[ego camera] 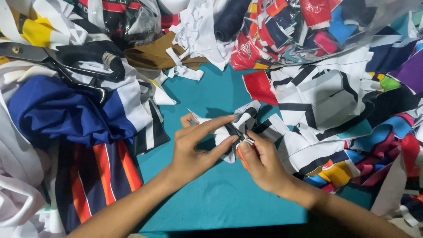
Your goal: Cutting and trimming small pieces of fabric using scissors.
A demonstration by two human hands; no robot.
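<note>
My left hand (194,147) pinches a small white fabric scrap with black stripes (246,115) over the teal table (220,194). Its fingers stretch out along the scrap's upper edge. My right hand (262,163) grips the same scrap from below, thumb and fingers closed on its lower corner. A thin orange object (242,159) shows under the right palm; I cannot tell what it is. The scrap's far end lies against the pile of white and black pieces to the right.
Large black-handled shears (66,61) lie on the heap of blue, white and striped cloth at the left. A clear plastic bag of coloured scraps (308,26) sits at the top right. More mixed offcuts (365,132) crowd the right side. A brown piece (154,53) lies at the back.
</note>
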